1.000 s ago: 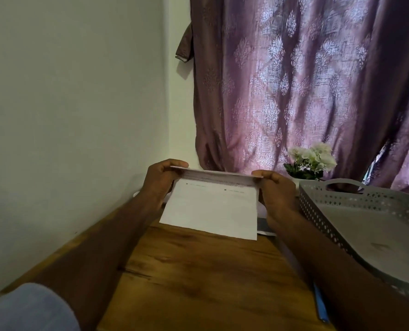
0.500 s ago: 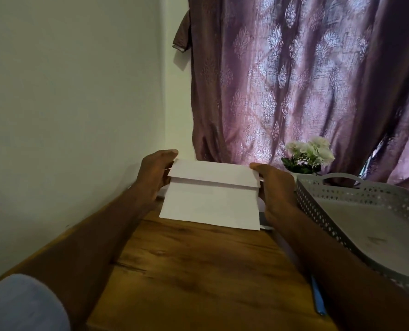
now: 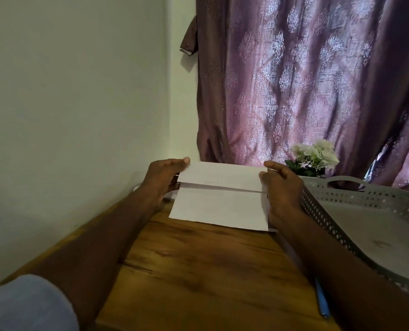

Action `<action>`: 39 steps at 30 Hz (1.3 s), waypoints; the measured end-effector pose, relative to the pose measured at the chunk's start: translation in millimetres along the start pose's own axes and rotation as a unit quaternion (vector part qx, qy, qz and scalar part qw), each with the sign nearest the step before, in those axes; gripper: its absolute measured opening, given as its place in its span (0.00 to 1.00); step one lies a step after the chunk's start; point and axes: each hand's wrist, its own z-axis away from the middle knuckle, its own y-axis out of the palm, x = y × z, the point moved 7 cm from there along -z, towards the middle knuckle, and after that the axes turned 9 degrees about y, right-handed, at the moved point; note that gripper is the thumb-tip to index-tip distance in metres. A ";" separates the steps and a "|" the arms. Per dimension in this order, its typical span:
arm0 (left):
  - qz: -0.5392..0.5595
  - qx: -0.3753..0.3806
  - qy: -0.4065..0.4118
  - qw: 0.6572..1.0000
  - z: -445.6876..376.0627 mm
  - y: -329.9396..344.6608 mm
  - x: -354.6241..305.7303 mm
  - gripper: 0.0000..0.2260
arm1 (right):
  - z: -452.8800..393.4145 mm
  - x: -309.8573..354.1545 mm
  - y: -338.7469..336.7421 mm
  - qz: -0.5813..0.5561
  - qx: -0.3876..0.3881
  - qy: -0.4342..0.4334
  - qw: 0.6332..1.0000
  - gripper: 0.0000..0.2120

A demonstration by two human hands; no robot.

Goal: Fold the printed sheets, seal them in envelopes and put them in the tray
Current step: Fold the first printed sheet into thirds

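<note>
**Folded sheet held at both ends over a wooden table**

At the far left a pale blue-grey sleeve of soft cloth covers the upper arm, and the bare forearm reaches forward along a smooth, off-white wall. The left hand is turned palm inward, thumb laid flat on top of the paper's far left corner, fingers curled under it: a narrow grip closed on the sheet's left end.

The sheet is white, matte and rectangular, with its far flap folded toward the viewer so that 1 straight edge crosses it from side to side; the near flap slopes down and its lower edge meets or nearly meets the table, a glossy brown wood with dark streaked grain.

The right hand mirrors the left, thumb on top at the far right corner, fingers hidden behind the paper, its grip pinched on the sheet's right end. The sheet thus spans between the 2 hands.

Beside the right forearm lies a slim blue pen. Just right of the hand stands the grey plastic tray, its walls perforated with small round holes and a loop handle at the far rim. Behind it sit white flowers with dark leaves, before a purple damask-patterned curtain.
</note>
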 end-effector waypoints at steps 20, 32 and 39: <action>0.014 0.002 -0.032 0.999 5.4 1.2 -7.9 0.25 | 3.9 2.6 -4.5 -0.037 -0.013 0.010 0.999 0.12; -0.035 -0.040 0.024 0.998 0.1 -8.0 -7.6 0.17 | 10.7 -6.4 17.5 0.058 0.088 0.037 0.994 0.10; -0.084 0.086 -0.030 0.992 11.3 7.0 -8.9 0.18 | 4.4 -2.9 5.8 0.079 0.045 0.006 0.996 0.09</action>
